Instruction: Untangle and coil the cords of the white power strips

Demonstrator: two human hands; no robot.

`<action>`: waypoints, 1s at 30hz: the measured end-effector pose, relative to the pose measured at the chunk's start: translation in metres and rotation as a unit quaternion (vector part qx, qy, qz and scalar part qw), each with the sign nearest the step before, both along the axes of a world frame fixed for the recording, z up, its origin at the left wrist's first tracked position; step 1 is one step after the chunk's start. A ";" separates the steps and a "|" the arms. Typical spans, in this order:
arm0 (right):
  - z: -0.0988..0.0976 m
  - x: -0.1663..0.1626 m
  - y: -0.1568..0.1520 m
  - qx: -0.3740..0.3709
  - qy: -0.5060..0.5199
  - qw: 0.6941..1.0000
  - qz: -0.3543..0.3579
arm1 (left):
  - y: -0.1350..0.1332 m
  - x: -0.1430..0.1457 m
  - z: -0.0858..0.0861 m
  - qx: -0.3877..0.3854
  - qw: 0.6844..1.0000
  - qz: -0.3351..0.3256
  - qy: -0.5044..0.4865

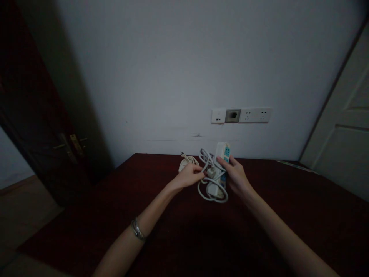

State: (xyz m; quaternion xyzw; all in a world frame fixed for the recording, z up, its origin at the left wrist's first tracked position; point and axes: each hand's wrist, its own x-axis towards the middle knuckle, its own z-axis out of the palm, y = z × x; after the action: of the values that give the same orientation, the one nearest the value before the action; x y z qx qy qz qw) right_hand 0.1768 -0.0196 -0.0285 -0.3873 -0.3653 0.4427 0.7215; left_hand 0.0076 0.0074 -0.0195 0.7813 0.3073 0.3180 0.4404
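My right hand (234, 172) is wrapped round a white power strip (221, 148) with blue-green sockets, held tilted above the dark red table. The strip's grey-white cord (204, 195) hangs looped and tangled about it, with a plug (211, 172) among the coils. My left hand (190, 175) pinches the cord at the left side of the loops. Just behind my left hand lies a second bundle, a cream-coloured cable (190, 158) with a pronged plug end (182, 154); my hand partly hides it.
The dark red table (178, 231) meets a pale wall (161, 77) at the back. A row of wall sockets (255, 115) sits above the table. A flat strip (296, 166) lies along the back right edge. Doors stand at left and right.
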 end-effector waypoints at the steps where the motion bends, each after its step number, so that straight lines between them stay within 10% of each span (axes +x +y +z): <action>1: -0.002 0.000 0.001 -0.011 0.018 1.000 0.009 | 0.001 0.001 -0.002 -0.009 1.000 -0.011 -0.001; 11: -0.010 -0.011 -0.005 -0.024 0.044 0.996 0.075 | -0.015 -0.001 0.011 0.139 0.987 0.033 0.072; 20: -0.002 -0.010 -0.008 -0.028 0.033 0.996 0.077 | -0.041 -0.006 0.029 0.400 0.871 0.249 0.142; 24: 0.000 -0.012 -0.009 -0.021 0.008 0.997 0.073 | -0.045 -0.008 0.033 0.535 0.807 0.172 0.181; 30: -0.005 -0.011 -0.007 -0.014 0.013 0.995 0.097 | -0.033 -0.012 0.030 0.479 0.864 0.082 0.135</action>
State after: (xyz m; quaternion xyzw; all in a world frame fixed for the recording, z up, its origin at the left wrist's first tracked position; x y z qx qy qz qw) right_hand 0.1655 -0.0261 -0.0338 -0.3544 -0.3859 0.5201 0.6746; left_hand -0.0047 -0.0260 0.0107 0.9034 0.2362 0.3525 -0.0613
